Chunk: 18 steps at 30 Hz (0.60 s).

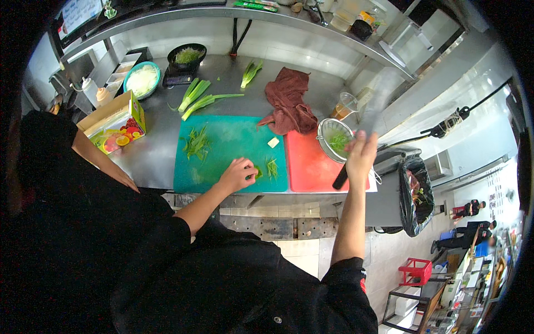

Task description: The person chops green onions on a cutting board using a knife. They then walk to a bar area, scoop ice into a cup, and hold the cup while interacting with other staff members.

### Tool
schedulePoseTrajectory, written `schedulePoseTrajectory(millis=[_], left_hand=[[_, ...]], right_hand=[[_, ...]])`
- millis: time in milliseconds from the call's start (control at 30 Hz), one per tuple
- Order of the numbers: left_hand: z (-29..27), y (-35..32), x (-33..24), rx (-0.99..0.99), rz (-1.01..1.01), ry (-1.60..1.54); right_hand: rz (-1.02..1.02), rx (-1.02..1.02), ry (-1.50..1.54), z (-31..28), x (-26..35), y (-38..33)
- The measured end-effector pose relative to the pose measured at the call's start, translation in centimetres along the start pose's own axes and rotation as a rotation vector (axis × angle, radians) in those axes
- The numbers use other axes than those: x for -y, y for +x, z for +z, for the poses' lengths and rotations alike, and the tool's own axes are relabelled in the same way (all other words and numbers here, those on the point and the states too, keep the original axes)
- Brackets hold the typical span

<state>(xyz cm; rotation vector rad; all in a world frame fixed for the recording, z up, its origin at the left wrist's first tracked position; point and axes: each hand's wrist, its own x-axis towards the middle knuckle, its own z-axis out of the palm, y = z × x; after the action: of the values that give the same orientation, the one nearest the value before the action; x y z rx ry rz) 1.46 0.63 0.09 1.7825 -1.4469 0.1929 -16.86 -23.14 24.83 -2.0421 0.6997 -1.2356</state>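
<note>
My left hand [239, 175] rests on the green cutting board [233, 131], its fingers curled over a piece of green onion [258, 172]. Beside it lie thin green shreds [271, 168]; a larger heap of shreds [196, 143] sits at the board's left. A pale yellowish block [273, 142] is near the board's right edge. Raised over the right side, my right hand [362, 153] grips a knife [340, 178] by its black handle. Its broad blade points up and away, smeared by motion. Behind that hand, a round strainer [336, 138] holds green shreds, partly above the red cutting board [306, 170].
Green onion stalks [200, 100], a brown cloth [289, 97] and a cup of amber liquid [345, 106] lie behind the boards. A turquoise bowl [157, 83] and a fruit-printed box [119, 125] stand left, near another person's arm [103, 158]. A black-lined bin [417, 197] is at right.
</note>
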Motion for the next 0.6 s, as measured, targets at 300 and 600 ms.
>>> schedulePoseTrajectory(millis=[300,600], left_hand=[[0.5,-0.5,0.4,-0.022,0.029,0.002],[0.2,-0.7,0.1,-0.079,0.081,-0.021]], right_hand=[[-0.261,-0.171,0.085,-3.1,1.8,4.3],[-0.149,-0.087,-0.137,-2.6,0.9,2.8]])
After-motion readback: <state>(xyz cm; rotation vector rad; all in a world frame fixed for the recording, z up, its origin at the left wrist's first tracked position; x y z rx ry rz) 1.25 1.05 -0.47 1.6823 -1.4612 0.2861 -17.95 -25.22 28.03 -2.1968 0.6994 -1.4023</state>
